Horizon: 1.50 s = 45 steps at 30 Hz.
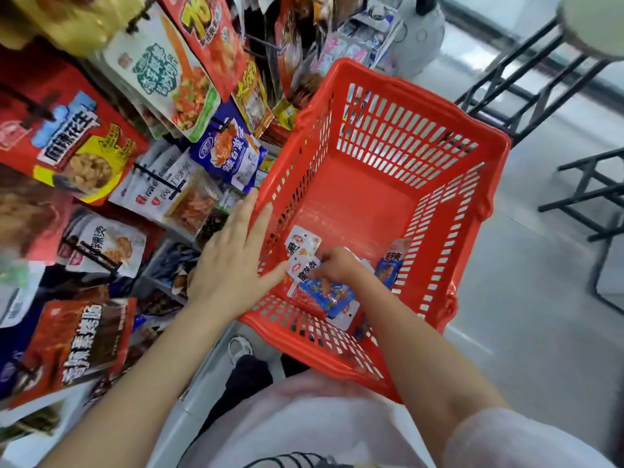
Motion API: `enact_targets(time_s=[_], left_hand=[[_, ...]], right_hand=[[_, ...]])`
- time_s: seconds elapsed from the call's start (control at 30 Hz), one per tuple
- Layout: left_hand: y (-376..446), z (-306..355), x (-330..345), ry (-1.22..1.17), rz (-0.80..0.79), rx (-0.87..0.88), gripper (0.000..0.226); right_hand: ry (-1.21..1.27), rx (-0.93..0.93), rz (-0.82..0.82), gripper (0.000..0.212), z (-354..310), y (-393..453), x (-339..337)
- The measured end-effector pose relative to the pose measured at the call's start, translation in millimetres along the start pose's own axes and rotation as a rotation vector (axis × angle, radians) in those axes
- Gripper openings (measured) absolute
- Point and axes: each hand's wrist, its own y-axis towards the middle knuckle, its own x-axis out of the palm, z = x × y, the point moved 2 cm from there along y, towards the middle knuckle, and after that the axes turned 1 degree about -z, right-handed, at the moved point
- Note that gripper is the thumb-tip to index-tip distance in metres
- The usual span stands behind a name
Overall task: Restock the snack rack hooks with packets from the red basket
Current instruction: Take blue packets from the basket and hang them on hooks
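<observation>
A red plastic basket (435, 184) sits in front of me, tilted, with several small blue-and-white snack packets (332, 293) lying in its near corner. My right hand (337, 265) reaches down inside and pinches one of these packets at its white top. My left hand (233, 258) lies with straight fingers against the basket's left rim, the thumb pointing in toward the packets. To the left stands the snack rack (158, 180), its black hooks hung with many packets.
Red, white and blue snack bags crowd the rack from top left to bottom left. Black metal stool frames (526, 89) stand on the pale floor at the right. A white rounded object (422, 28) stands behind the basket.
</observation>
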Motion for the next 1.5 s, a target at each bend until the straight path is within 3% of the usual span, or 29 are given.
enact_targets(time_s=[0.13, 0.27, 0.33, 0.47, 0.6, 0.67, 0.73, 0.9, 0.97, 1.1, 1.2, 1.33, 1.5], left_hand=[[1.2, -1.5, 0.3, -0.013, 0.001, 0.013, 0.096], [2.0, -3.0, 2.0, -0.018, 0.006, 0.021, 0.097], [2.0, -3.2, 1.3, -0.028, 0.004, 0.028, 0.098], [2.4, -5.7, 1.1, -0.067, -0.012, 0.034, 0.095], [1.8, -6.8, -2.5, -0.147, -0.018, 0.047, 0.091], [2.6, -11.0, -8.4, -0.196, -0.028, 0.065, 0.086], [3.6, -17.2, -12.8, -0.212, -0.027, 0.101, 0.082], [0.6, -23.9, -7.2, -0.249, -0.034, 0.145, 0.084], [0.9, -24.1, -5.3, -0.259, -0.033, 0.138, 0.086], [1.4, -23.4, -4.6, -0.259, -0.03, 0.125, 0.086], [1.4, -23.2, -3.9, -0.24, -0.032, 0.116, 0.085], [0.7, -23.9, -2.6, -0.243, -0.022, 0.122, 0.085], [0.4, -24.5, -3.1, -0.276, -0.023, 0.126, 0.084]], right_hand=[[-0.073, -0.01, -0.079, 0.074, -5.0, -12.4, 13.4], [-0.213, -0.012, -0.141, 0.074, -1.5, -24.8, 26.7], [-0.163, 0.003, -0.117, 0.076, -0.8, -34.1, 16.5], [0.058, 0.042, 0.064, 0.07, 3.8, -52.3, -22.7], [0.651, 0.027, 0.331, 0.026, 3.6, -62.5, -37.3], [0.884, 0.01, 0.371, 0.017, 1.5, -58.1, -32.5], [0.964, 0.019, 0.343, 0.02, -4.5, -47.2, -21.1], [0.812, 0.132, 0.306, 0.026, -26.1, 4.6, 9.8], [0.767, 0.18, 0.369, 0.026, -32.8, 23.7, 18.1], [0.966, 0.231, 0.399, 0.032, -55.9, 36.0, 30.6], [1.024, 0.339, 0.388, 0.061, -55.8, 52.5, 43.8], [0.798, 0.503, 0.5, 0.069, -61.4, 48.9, 42.4], [0.891, 0.453, 0.479, 0.059, -62.4, 42.5, 32.7]])
